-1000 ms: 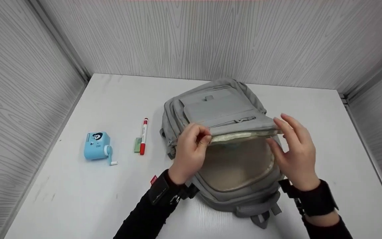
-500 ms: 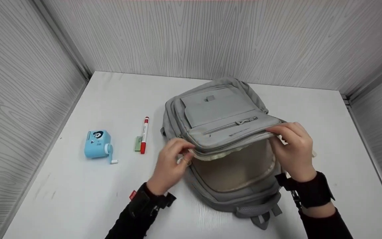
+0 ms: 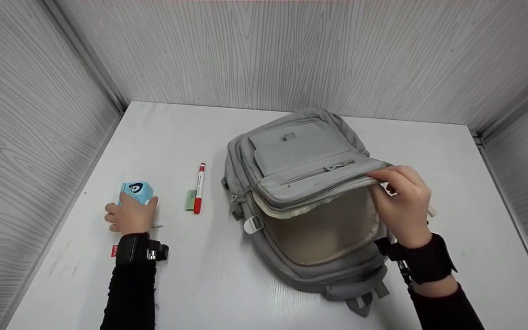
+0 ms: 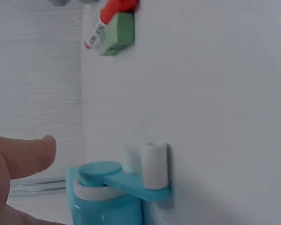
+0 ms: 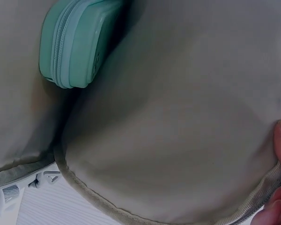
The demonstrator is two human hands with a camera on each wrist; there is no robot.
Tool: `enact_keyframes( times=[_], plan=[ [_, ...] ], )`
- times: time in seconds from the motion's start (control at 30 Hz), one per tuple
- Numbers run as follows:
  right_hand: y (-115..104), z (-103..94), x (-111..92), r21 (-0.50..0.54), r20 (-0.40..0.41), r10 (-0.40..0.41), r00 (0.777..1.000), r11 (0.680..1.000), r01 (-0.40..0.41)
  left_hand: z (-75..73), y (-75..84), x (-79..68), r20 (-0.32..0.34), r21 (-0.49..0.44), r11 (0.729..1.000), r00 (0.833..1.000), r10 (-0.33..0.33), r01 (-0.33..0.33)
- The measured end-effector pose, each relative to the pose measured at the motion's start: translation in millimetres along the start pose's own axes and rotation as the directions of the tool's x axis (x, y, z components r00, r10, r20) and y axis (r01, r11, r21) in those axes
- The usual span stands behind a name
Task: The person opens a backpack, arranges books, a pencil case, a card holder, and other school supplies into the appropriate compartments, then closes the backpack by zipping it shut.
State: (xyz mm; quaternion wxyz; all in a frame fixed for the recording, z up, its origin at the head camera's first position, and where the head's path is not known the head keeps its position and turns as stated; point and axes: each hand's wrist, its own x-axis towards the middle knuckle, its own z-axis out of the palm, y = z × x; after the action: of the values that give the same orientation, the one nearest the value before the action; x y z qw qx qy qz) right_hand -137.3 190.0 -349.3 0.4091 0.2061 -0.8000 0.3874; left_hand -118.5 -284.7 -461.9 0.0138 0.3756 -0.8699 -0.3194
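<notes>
My left hand [image 3: 133, 215] is over the light-blue hand-crank pencil sharpener [image 3: 138, 190], its fingers spread and covering the near part. In the left wrist view the thumb [image 4: 33, 154] stands apart from the sharpener, whose crank has a white knob [image 4: 154, 166]. My right hand [image 3: 404, 201] pinches the edge of the grey backpack's [image 3: 300, 156] front panel between thumb and fingers, holding the unzipped main compartment agape. Inside, the right wrist view shows a green zipped case [image 5: 79, 44] between the beige lining walls.
A red-and-white marker [image 3: 200, 183] lies against a green eraser-like block [image 3: 190, 200] between sharpener and backpack. A white-and-grey strap buckle [image 3: 253, 224] hangs at the bag's left side. Wood-grain panels [image 3: 245, 55] wall the white table [image 3: 181, 275] at the back and sides.
My left hand has let go of the backpack's opening and moved left to the sharpener. The right hand has gone from fingers spread at the panel edge to pinching it.
</notes>
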Motion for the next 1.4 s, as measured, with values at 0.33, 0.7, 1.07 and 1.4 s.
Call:
enact_keyframes(
  times=[0.33, 0.7, 1.07, 1.4],
  plan=[
    [-3.2, 3.1, -3.1, 0.004, 0.021, 0.02, 1.0, 1.0, -0.02, -1.3, -15.5, 0.7, -0.014, 0.044, 0.999, 1.0, -0.016, 0.017],
    [-0.9, 8.5, -0.6, 0.0, 0.01, 0.026, 1.0, 1.0, -0.026, -4.3, -34.3, -4.1, 0.024, -0.054, 0.995, 0.996, 0.085, -0.084],
    [-3.5, 9.8, 1.0, 0.017, -0.016, 0.036, 0.999, 0.999, -0.036, -20.7, 7.1, -142.1, 0.446, -0.252, 0.867, 0.744, 0.498, -0.43],
    [-2.8, 13.9, 6.1, 0.038, -0.04, 0.051, 0.998, 0.998, -0.05, 34.1, 97.5, -189.1, 0.475, -0.355, 0.698, 0.523, 0.708, -0.622]
  ],
)
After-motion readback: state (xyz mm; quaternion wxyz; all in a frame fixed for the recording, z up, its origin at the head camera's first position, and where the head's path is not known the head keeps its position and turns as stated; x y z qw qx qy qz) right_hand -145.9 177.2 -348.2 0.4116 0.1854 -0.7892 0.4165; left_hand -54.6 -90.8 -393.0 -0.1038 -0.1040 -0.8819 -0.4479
